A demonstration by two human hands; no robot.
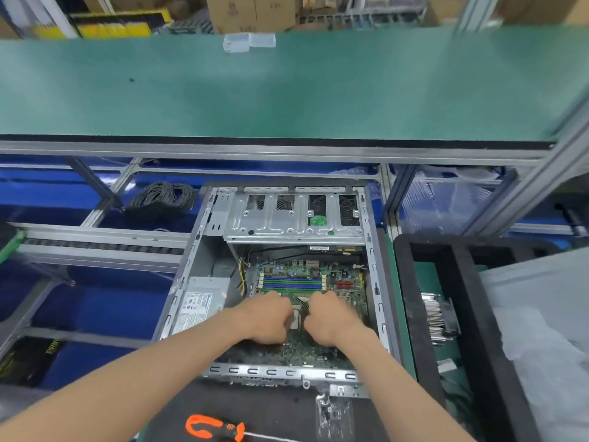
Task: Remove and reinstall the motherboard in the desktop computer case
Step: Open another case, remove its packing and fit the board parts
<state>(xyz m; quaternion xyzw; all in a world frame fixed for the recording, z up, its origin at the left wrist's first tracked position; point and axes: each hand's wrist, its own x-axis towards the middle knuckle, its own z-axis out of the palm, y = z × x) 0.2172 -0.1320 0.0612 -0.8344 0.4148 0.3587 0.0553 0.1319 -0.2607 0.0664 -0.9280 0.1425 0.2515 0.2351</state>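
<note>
- Motherboard [314, 279] lying flat inside the open computer case [379, 301], toward its right and near side, memory slots bare and facing up.
- Processor socket [296, 317] showing between the two hands, with no cooler on it; cooler-like finned block [438, 317] sitting apart in the black foam tray [471, 301] to the right.
- Left hand [266, 317] curled, knuckles up, down on the board just left of the socket; right hand [331, 317] curled the same way just right of it. Cannot tell whether the fingers grip the board, a socket lever, or merely press, since the fingertips are hidden.
- Probably mid-task: cooler off, board in its place. Cannot tell whether being lifted out or being seated again; screws too small to make out.
- Power supply [200, 301] in the case's left side, drive cage [293, 215] at the far end.
- Orange-handled screwdriver [216, 427] and a small clear bag [333, 413] on the counter [277, 409] near the case's front edge, untouched.
- Coil of grey cable [162, 196] beyond the case to the left.
</note>
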